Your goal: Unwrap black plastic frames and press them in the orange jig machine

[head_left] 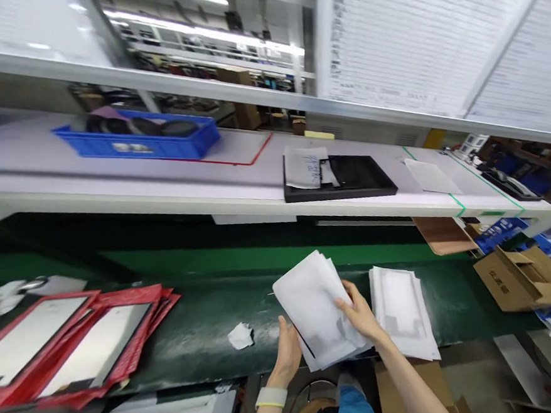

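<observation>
A stack of white, sheet-like sleeves is tilted up above the near edge of the green bench. My right hand grips its right side, thumb and fingers pressed on the stack. My left hand is at the lower left edge, its fingers partly hidden behind the stack, supporting it. Just right of it, a second pile of white sleeves lies on the bench. A crumpled white scrap sits left of my left hand.
Red padded bags with flat panels lie at the left. An overhead shelf holds a blue bin and a black tray. An open cardboard box stands at the right; more cartons are below the bench.
</observation>
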Demonstrator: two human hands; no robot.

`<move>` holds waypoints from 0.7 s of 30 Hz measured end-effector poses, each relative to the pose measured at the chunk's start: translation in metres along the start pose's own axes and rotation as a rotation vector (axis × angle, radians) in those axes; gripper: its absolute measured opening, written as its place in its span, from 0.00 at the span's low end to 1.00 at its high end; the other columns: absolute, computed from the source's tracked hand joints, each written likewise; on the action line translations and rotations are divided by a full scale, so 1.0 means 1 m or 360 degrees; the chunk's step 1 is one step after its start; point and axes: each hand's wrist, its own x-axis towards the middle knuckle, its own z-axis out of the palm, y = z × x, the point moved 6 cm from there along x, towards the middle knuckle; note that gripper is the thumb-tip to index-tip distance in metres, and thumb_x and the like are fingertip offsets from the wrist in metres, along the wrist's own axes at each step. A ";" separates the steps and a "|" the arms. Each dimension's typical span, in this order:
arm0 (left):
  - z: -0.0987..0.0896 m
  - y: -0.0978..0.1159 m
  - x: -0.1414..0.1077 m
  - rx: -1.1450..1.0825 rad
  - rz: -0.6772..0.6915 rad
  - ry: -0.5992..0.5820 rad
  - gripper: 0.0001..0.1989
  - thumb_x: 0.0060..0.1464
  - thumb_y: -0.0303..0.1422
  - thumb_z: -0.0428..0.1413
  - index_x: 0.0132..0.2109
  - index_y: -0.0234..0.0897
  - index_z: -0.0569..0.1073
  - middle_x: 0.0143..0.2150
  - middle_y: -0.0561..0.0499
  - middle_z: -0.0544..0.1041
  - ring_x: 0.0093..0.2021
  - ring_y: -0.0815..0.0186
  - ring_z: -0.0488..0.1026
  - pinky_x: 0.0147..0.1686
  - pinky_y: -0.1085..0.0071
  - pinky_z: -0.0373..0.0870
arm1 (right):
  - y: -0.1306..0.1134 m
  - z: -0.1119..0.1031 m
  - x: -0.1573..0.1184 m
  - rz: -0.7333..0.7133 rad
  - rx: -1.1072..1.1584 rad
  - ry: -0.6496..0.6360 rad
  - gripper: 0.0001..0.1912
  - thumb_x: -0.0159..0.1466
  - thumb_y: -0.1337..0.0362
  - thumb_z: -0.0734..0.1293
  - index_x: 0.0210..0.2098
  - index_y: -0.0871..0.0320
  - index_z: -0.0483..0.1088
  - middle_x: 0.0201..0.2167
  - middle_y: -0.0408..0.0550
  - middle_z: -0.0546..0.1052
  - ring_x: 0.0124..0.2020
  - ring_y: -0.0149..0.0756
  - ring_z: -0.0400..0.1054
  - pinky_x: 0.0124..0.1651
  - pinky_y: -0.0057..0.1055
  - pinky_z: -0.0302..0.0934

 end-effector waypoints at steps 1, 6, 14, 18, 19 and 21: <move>-0.014 0.002 -0.001 -0.0078 0.0025 0.0050 0.48 0.61 0.72 0.51 0.62 0.32 0.80 0.64 0.31 0.81 0.73 0.38 0.70 0.72 0.44 0.69 | -0.008 0.017 0.000 -0.0006 -0.0063 -0.0067 0.30 0.71 0.40 0.70 0.62 0.54 0.73 0.56 0.55 0.81 0.56 0.48 0.76 0.60 0.44 0.71; -0.066 0.006 -0.001 -0.0399 0.0207 0.0284 0.35 0.66 0.60 0.59 0.68 0.41 0.76 0.68 0.40 0.79 0.73 0.47 0.72 0.71 0.54 0.71 | -0.035 0.073 -0.006 0.0000 -0.0238 -0.0300 0.20 0.69 0.44 0.74 0.39 0.55 0.75 0.38 0.48 0.81 0.38 0.42 0.75 0.42 0.35 0.68; -0.085 -0.014 -0.005 -0.0658 0.0135 0.0081 0.45 0.57 0.65 0.64 0.63 0.29 0.79 0.63 0.30 0.81 0.70 0.34 0.73 0.71 0.42 0.69 | -0.106 0.112 -0.026 -0.0231 -0.0629 -0.0571 0.10 0.73 0.57 0.69 0.37 0.54 0.73 0.37 0.46 0.79 0.37 0.39 0.71 0.42 0.35 0.61; -0.083 -0.024 -0.002 -0.0670 0.0121 0.0006 0.53 0.52 0.73 0.60 0.62 0.27 0.79 0.63 0.27 0.80 0.71 0.33 0.71 0.71 0.42 0.69 | -0.138 0.122 -0.030 -0.0346 -0.0728 -0.0659 0.09 0.74 0.58 0.66 0.38 0.53 0.71 0.38 0.46 0.77 0.38 0.40 0.70 0.43 0.36 0.61; -0.083 -0.027 0.000 -0.0660 0.0125 0.0018 0.52 0.52 0.74 0.60 0.61 0.28 0.79 0.62 0.28 0.81 0.70 0.34 0.73 0.70 0.43 0.70 | -0.141 0.123 -0.029 -0.0370 -0.0742 -0.0668 0.09 0.74 0.58 0.66 0.38 0.53 0.70 0.38 0.46 0.77 0.39 0.40 0.70 0.43 0.36 0.61; -0.086 -0.032 0.004 -0.0620 0.0125 0.0086 0.46 0.54 0.70 0.61 0.57 0.32 0.81 0.58 0.31 0.83 0.65 0.37 0.77 0.67 0.44 0.73 | -0.145 0.122 -0.024 -0.0423 -0.0748 -0.0665 0.09 0.74 0.57 0.65 0.37 0.52 0.69 0.39 0.46 0.76 0.39 0.41 0.70 0.43 0.37 0.62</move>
